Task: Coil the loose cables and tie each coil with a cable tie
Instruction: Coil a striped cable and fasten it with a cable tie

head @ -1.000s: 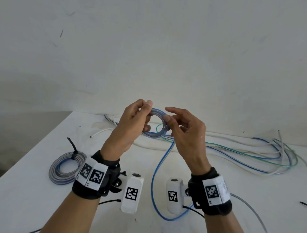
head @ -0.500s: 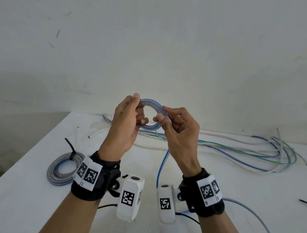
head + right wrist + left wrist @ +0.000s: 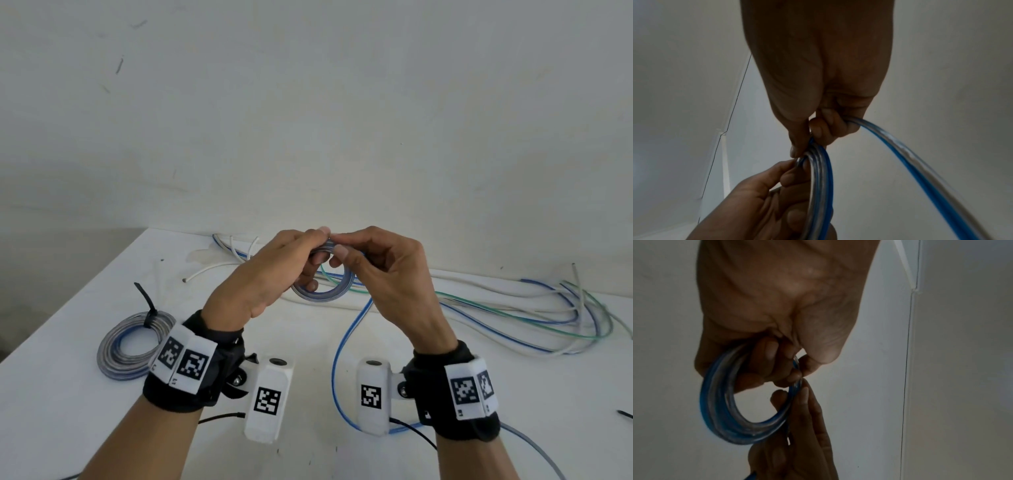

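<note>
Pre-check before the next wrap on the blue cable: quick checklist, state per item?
1. left hand grips the coil in progress: ok.
2. right hand pinches the coil's top and holds the feeding strand: ok, seen in the right wrist view.
3. Turns lie side by side in the coil: ok, left wrist view.
4. Slack left to feed: ok, the blue cable tail loops loose on the table.
5. Tail free of the loose cable bundle: cannot tell, they cross behind the hands.
6. Spare cable tie within reach: cannot tell; the only clear one binds the finished coil.
</note>
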The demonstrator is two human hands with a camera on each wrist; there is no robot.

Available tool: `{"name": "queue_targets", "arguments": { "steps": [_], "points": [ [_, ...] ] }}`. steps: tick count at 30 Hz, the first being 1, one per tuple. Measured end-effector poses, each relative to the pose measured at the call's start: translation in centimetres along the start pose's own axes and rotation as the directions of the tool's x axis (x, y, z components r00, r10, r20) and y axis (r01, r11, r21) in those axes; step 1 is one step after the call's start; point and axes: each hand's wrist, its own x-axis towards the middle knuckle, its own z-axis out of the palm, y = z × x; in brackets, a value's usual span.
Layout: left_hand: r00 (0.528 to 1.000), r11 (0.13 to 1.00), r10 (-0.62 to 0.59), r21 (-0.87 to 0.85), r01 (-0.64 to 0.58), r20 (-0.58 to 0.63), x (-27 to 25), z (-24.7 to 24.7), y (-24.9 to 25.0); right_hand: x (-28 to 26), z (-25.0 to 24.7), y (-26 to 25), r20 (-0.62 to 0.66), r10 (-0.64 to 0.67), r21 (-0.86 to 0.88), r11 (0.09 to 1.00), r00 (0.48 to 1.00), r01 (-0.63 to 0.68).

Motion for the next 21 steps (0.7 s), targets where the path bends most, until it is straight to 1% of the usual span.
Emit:
{"name": "queue_targets", "arguments": {
  "steps": [4,6,9,11,14,16,18,21],
  "points": [
    [0.997,0.999,0.045,0.033,-0.043,-0.069,0.1,-0.4,-0.1,0.0,-0.2,-0.3,-0.062,0.066,-0.068,0.995,0.996,-0.070],
    [0.994,0.998,0.063,0.027,-0.061,-0.086,0.1,-0.5,-0.1,0.1,-0.4,-0.3,-0.107,0.072,-0.085,0.993,0.992,-0.081],
    [0.990,0.996,0.089,-0.009,-0.091,-0.112,0.2,-0.5,0.0,0.1,-0.2,-0.2,-0.144,0.071,-0.060,0.995,0.987,-0.080],
    [0.987,0.993,0.097,-0.051,-0.104,-0.128,0.2,-0.4,0.0,0.1,-0.1,-0.3,-0.113,0.095,0.001,0.995,0.989,-0.096],
    [0.983,0.981,0.090,-0.157,-0.115,-0.160,0.1,-0.5,0.3,0.0,0.2,-0.6,-0.035,0.147,0.123,0.982,0.989,-0.141],
    [0.982,0.952,0.078,-0.278,-0.125,-0.174,0.1,-0.5,0.6,-0.1,0.5,-0.6,-0.029,0.151,0.161,0.976,0.988,-0.144],
    [0.982,0.905,0.065,-0.404,-0.133,-0.178,0.2,-0.5,0.9,-0.1,1.1,-0.4,-0.077,0.136,0.188,0.975,0.988,-0.120],
    [0.977,0.840,0.063,-0.517,-0.162,-0.205,0.2,-0.3,0.9,-0.2,2.6,-0.1,-0.177,0.108,0.230,0.971,0.978,-0.065]
  ]
}}
